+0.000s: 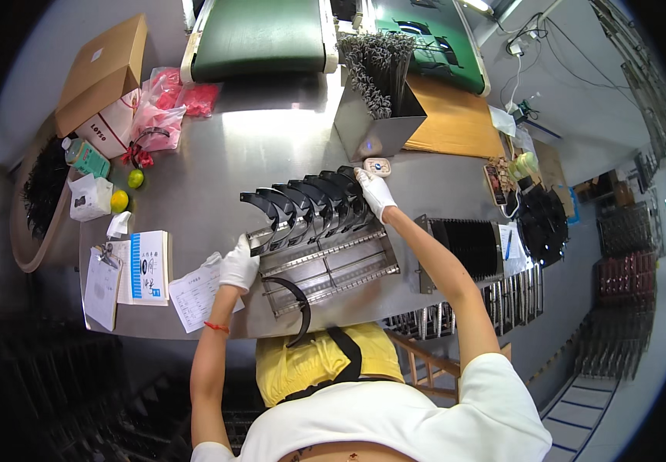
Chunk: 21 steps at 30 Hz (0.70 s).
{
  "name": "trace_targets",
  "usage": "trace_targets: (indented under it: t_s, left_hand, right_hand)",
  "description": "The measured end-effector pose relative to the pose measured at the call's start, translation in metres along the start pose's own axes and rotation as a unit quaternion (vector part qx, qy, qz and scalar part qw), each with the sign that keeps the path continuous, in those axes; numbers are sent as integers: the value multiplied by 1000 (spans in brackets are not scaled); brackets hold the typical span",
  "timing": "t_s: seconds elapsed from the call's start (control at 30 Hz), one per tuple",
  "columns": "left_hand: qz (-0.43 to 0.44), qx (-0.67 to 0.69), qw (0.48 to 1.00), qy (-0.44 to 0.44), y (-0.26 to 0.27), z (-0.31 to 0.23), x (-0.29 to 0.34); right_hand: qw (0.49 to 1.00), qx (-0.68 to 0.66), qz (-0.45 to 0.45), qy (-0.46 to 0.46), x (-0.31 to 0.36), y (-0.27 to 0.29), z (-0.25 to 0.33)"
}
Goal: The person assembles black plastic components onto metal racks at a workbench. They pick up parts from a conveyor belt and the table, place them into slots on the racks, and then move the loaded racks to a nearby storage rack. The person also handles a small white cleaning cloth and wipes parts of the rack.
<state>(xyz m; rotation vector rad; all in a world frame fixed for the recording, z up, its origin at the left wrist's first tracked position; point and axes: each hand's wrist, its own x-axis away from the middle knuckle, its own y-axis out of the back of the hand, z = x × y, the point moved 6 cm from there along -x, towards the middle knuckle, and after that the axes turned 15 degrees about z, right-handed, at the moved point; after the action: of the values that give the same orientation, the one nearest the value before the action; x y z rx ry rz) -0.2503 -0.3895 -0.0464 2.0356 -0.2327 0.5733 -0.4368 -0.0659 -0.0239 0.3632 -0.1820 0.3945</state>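
Note:
A metal rack [333, 271] lies on the steel table in front of me, with a row of black curved bands [302, 202], shaped like headbands, standing along its far side. My left hand [239, 266], in a white glove, is closed on the rack's left end. At the right end of the row, my right hand [377, 192], also gloved, pinches the last band near its top; its fingertips are partly hidden. One loose black band [303, 302] lies at the rack's near left, its lower end reaching over the table edge.
A metal bin [379, 137] full of thin wire pieces stands beyond my right hand. To the right sits another rack of black bands [464, 248]. Papers [198, 295], a notebook [150, 268] and a clipboard [103, 289] lie left. Green conveyor belts [260, 38] rise at the back.

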Motion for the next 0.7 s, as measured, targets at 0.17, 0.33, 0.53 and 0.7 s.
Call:
trace_targets:
  t_s: [0.17,0.33,0.53,0.7]
  left_hand:
    - [-41,-14,999,-17,-12,7,-11]
    - [-55,5,998,10,2,16,-6]
    - [-44,317,942,-105,-17,72,-32]
    - [-143,349,926,7,53,77,40]
  right_hand:
    - [991,110,-33,-65,14,7,32]
    - [982,184,4,49,46,63,70]
    - [867,488,-41,88,79,224,99]
    - [918,367,-150,20,72,401,95]
